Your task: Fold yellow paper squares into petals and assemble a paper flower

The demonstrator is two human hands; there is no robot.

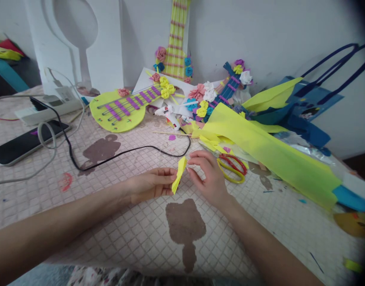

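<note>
My left hand pinches a small folded strip of yellow crepe paper between thumb and fingers, tilted above the table. Just to its right is my right hand, fingers curved and thumb apart, its fingertips close to the strip's upper end. I see nothing held in it. Scissors with red and yellow handles lie beside the right hand, their blades partly hidden under yellow scraps. A white glue gun rests farther back, with a black cord running left.
A yellow paper guitar, an upright paper guitar neck and a blue flowered one stand at the back. A large yellow crepe sheet stretches right. A phone and power strip lie left; a blue bag is at right.
</note>
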